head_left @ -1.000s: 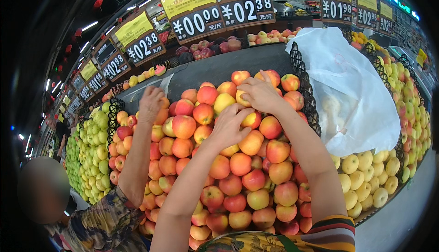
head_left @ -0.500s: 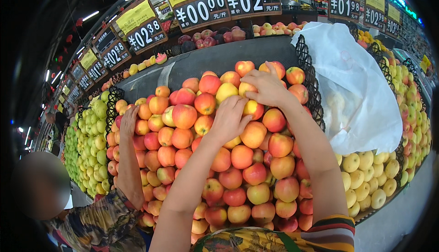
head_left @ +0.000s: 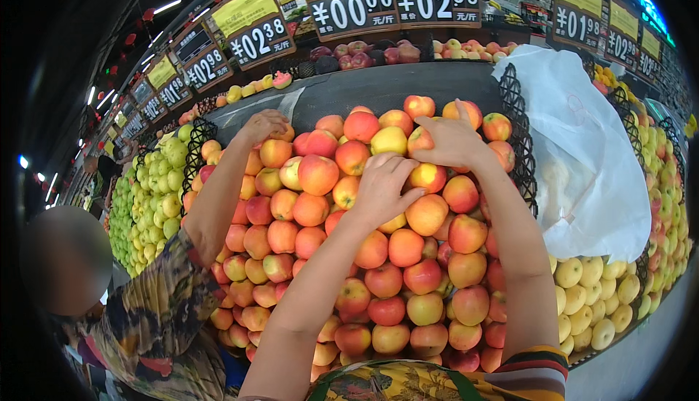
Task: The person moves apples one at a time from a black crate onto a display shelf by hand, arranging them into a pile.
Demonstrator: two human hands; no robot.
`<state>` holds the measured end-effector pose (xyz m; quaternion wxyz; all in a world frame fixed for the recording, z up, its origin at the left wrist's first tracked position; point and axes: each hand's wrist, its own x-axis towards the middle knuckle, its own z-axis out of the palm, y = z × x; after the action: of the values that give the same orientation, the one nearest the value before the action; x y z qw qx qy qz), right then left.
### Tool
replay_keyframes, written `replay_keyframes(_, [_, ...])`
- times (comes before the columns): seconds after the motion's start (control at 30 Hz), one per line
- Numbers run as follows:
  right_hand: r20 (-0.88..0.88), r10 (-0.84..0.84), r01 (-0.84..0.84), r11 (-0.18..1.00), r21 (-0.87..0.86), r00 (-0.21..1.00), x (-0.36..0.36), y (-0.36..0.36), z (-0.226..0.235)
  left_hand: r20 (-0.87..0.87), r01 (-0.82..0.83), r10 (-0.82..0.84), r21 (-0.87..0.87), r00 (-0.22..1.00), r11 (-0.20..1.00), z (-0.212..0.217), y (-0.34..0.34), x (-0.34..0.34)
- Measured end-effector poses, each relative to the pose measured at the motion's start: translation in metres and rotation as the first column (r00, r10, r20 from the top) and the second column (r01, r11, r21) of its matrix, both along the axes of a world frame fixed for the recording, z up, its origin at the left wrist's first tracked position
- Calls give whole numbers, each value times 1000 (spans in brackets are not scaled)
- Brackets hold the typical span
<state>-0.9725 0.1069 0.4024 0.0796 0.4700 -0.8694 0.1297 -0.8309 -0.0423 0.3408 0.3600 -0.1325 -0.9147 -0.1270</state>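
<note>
Two hands work the top of the red-and-yellow apple heap [head_left: 364, 255], which fills the middle bin between the green apples [head_left: 149, 197] on the left and the yellow apples [head_left: 597, 299] on the right. Left hand [head_left: 382, 186] lies palm down with fingers curled over an apple in the upper rows; grasping or just pressing, cannot tell. Right hand [head_left: 451, 139] sits higher, fingers spread and cupped over an apple near the back edge, next to the black mesh divider [head_left: 520, 146]; contact is clear, a closed grip is not. A co-worker's hand [head_left: 263, 124] reaches in from the left to the heap's upper corner, well apart from both. Judgement: on a slope this steep, one hand should brace the neighbours while the other lifts or seats a single fruit, straight up or down, no dragging. The white plastic bag [head_left: 582, 146] drapes over the right bin; keep elbows off it.
</note>
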Motion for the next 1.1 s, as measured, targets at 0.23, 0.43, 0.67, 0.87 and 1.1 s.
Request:
replay_keyframes(0.23, [-210, 18, -84, 947, -311, 978, -18, 1, -31, -25, -20, 19, -8, 999, 1000, 1, 4, -1])
replay_keyframes(0.43, [-118, -86, 61, 978, -201, 989, -7, 0, -15, -27, -44, 44, -13, 999, 999, -2, 4, 0])
replay_keyframes(0.67, [-65, -33, 15, 969, -248, 997, -25, 6, -24, -123, -27, 36, 73, 992, 997, 18, 22, -17])
replay_keyframes(0.87, [47, 107, -37, 669, -742, 993, -35, 18, -14, -76, -106, 101, -75, 992, 992, 4, 42, -46])
replay_keyframes(1.1, [133, -154, 204, 780, -592, 979, -34, 64, 25, -116, -162, 150, -101, 982, 982, 0, 44, -47])
